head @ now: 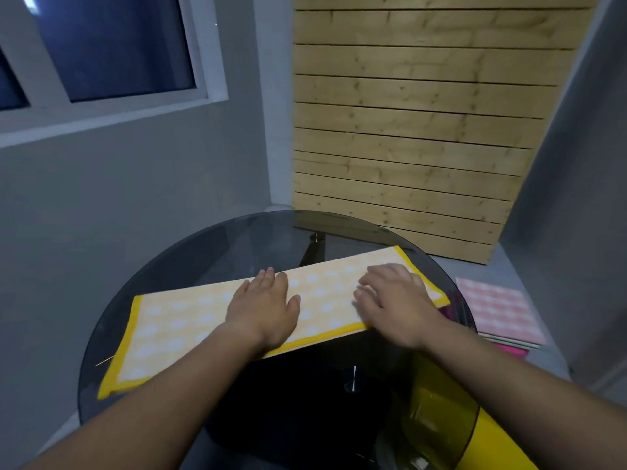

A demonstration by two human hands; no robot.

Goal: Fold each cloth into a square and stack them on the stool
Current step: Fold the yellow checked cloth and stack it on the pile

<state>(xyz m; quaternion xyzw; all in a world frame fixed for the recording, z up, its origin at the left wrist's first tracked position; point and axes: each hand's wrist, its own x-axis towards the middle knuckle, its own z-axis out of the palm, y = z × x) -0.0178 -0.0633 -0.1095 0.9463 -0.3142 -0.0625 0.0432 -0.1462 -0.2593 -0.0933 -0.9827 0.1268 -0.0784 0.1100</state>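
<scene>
A yellow cloth [176, 327] with white dots and a yellow border lies folded into a long strip across the round glass table [190, 262]. My left hand [266, 307] presses flat on the middle of the strip, fingers straight. My right hand [393, 300] rests on the cloth's right part, fingers spread and slightly bent, blurred by motion. To the right, beyond the table's edge, a folded pink checked cloth [502, 310] tops a small stack on the stool, whose seat is hidden under the stack.
A wooden slat panel [407, 130] leans against the wall behind the table. A yellow object [468, 432] shows through the glass at the lower right. The grey wall and a window [112, 45] stand to the left.
</scene>
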